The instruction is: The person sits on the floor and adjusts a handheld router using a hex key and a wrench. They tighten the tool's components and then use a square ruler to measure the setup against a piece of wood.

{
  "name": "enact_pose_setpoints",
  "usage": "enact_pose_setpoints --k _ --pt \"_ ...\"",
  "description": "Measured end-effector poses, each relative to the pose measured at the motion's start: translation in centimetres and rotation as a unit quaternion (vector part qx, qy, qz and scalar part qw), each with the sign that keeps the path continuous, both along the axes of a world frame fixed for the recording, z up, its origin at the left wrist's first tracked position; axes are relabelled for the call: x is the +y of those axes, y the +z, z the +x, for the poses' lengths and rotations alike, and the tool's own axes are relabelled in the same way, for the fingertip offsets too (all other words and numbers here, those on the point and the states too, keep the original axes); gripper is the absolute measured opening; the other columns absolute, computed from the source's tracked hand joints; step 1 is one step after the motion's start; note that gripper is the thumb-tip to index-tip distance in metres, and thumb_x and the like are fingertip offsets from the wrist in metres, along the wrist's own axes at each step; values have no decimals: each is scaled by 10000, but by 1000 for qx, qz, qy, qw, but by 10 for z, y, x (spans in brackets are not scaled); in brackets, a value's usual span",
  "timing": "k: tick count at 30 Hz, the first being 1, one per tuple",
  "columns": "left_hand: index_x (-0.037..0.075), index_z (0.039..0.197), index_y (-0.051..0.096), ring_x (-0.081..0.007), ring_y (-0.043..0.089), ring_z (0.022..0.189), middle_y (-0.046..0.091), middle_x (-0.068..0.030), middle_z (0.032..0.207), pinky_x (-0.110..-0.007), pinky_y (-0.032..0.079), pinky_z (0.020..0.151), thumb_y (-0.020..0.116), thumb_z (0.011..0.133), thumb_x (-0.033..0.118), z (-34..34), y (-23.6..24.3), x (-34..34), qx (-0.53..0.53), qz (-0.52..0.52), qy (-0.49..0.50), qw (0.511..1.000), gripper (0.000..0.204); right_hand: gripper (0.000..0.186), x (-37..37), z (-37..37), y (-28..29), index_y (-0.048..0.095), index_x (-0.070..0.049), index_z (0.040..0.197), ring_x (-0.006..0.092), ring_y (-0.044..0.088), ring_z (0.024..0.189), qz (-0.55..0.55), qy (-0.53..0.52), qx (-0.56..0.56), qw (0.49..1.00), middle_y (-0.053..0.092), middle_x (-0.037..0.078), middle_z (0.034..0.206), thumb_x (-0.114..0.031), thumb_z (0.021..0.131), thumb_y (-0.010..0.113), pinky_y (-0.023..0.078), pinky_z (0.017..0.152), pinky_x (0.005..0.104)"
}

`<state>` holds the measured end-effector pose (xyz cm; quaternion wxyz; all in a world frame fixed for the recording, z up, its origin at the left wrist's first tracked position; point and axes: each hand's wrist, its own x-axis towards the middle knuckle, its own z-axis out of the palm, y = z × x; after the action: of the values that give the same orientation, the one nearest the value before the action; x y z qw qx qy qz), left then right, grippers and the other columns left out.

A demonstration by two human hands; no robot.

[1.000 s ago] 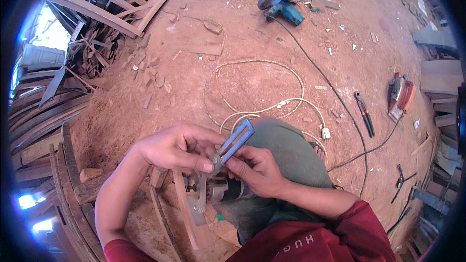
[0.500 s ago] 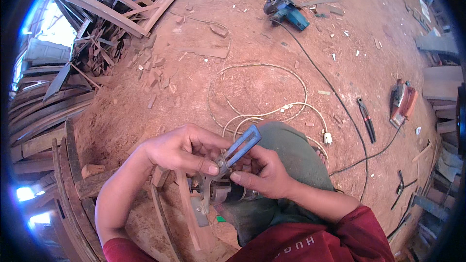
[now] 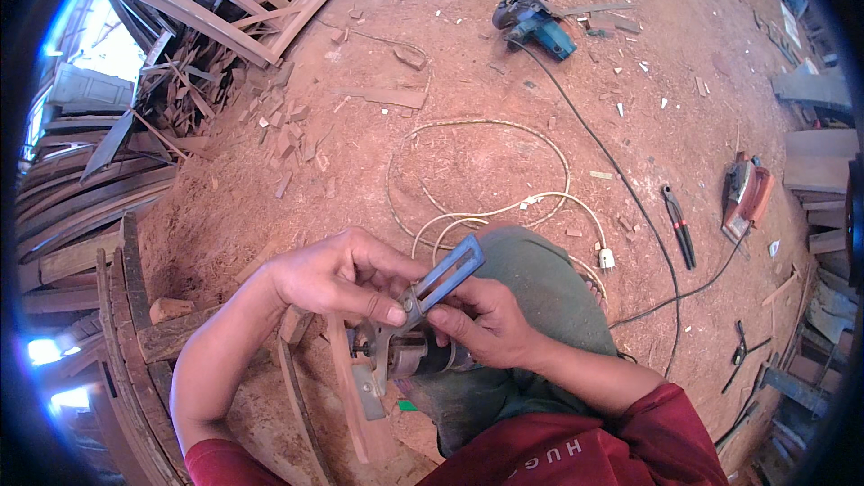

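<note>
My left hand [image 3: 340, 277] is closed on a blue slotted metal bracket [image 3: 454, 270], its thumb pressed against the bracket's lower joint. On the other side my right hand [image 3: 486, 319] pinches near the same joint, its thumb close to my left thumb; the fingertips behind are partly hidden. The bracket meets a grey metal arm [image 3: 382, 349] on a small tool with a dark, cylindrical body [image 3: 441, 355]. A flat metal plate [image 3: 368, 396] at the arm's lower end lies against a reddish wooden board [image 3: 346, 387]. My bent leg [image 3: 549, 306] is beside the tool.
A pale looped cord [image 3: 490, 121] with a white plug [image 3: 606, 258] lies ahead on dusty ground. Farther off sits a teal circular saw [image 3: 538, 27]. Red-handled pliers [image 3: 679, 227] and an orange-red power tool [image 3: 747, 198] are to the right. Stacked timber [image 3: 193, 4] lines the left.
My right thumb has shifted slightly up toward the bracket's joint. My left hand keeps its grip, and the bracket stays nearly in place.
</note>
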<state>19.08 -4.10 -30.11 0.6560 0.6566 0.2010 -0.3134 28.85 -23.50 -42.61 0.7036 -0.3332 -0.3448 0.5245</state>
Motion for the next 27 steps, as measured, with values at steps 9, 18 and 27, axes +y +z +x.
enact_pose_setpoints --k 9,18,27 --pt "48 1331 601 -19 499 652 570 38 774 -199 383 547 764 846 130 6 3 1 -3 41 -33 999 519 304 2 0 1 622 39 1112 92 584 613 9 21 -4 1000 615 64 768 -219 1039 478 465 546 263" --pt "37 1312 616 -41 515 665 582 34 759 -221 400 573 778 825 145 6 3 1 1 58 -25 998 525 335 5 -5 -2 604 7 1032 66 532 491 -42 88 87 991 590 16 624 -277 1053 427 430 457 239" --pt "-20 1240 644 -104 643 814 725 -79 972 -270 513 736 805 765 129 -2 -7 0 3 83 74 994 523 307 -43 138 -67 562 -34 1231 111 619 830 -172 -211 -184 944 640 48 930 -166 959 616 523 730 277"
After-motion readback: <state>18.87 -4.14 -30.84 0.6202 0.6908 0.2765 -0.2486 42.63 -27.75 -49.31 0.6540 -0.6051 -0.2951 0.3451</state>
